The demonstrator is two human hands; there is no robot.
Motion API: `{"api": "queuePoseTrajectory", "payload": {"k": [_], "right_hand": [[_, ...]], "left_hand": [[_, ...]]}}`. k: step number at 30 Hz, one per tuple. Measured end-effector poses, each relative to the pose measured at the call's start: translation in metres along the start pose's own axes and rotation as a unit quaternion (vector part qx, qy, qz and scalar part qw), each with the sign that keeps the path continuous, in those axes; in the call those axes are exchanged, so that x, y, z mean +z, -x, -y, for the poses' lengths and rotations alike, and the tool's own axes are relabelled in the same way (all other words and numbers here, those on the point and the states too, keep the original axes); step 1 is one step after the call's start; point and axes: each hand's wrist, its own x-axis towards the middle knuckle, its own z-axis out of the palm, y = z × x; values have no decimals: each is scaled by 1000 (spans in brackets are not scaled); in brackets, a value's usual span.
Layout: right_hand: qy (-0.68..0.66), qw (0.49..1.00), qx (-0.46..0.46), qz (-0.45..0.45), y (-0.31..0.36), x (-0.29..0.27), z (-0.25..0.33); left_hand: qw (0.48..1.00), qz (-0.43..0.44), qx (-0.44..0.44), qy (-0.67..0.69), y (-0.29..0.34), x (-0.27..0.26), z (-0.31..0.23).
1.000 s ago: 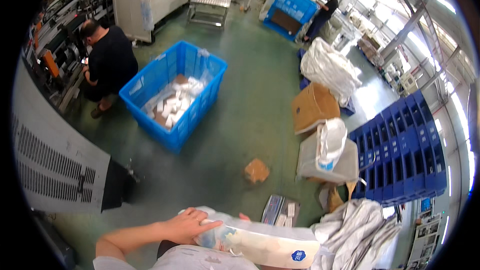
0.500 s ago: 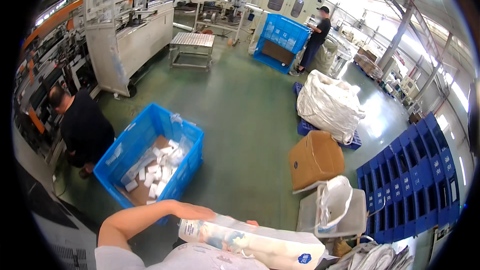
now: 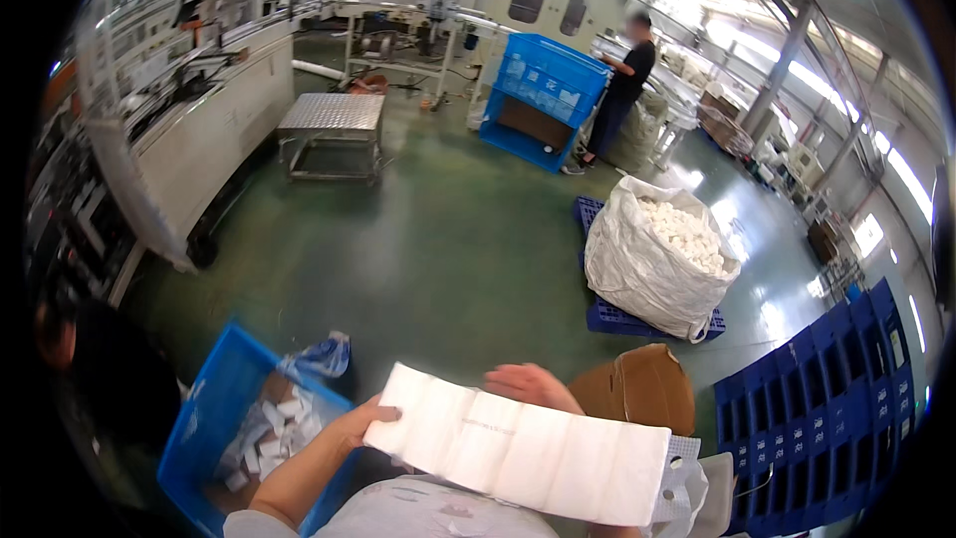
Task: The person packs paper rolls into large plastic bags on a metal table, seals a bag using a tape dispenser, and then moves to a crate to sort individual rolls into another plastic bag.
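The left hand [image 3: 366, 424] gripped the left end of the long white pack [image 3: 518, 446], with the thumb on the upper face and the other fingers hidden beneath. The pack was located in front of the torso, sloping down toward the right. The right hand [image 3: 538, 385] was positioned beyond the far edge of the pack, fingers extended straight toward the left; contact with the pack could not be determined. A blue crate [image 3: 181, 458] containing small white pieces [image 3: 271, 440] stood at the left, near the left forearm. A brown carton [image 3: 652, 386] stood just beyond the pack's right portion.
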Motion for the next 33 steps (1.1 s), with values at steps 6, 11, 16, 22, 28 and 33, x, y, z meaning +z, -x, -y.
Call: {"api": "queuePoseTrajectory", "payload": {"k": [6,11,16,22,28,33], "right_hand": [[-192,932,-168,-259,3,-110,44],[-107,961,-77,-241,-116,-232,100],[-74,981,-112,-139,-256,-264,250],[-86,993,-50,-70,-442,-301,388],[-124,982,-92,-105,-598,-317,533],[-153,956,-175,-178,-656,-344,648]], "left_hand": [[969,28,90,-228,-161,4,-136],[963,-30,61,-259,-312,3,-227],[965,-85,155,-195,-431,-14,-323],[932,-71,283,216,-569,-3,-413],[903,-30,425,54,-801,-48,-474],[933,44,357,-4,-964,-22,-601]]}}
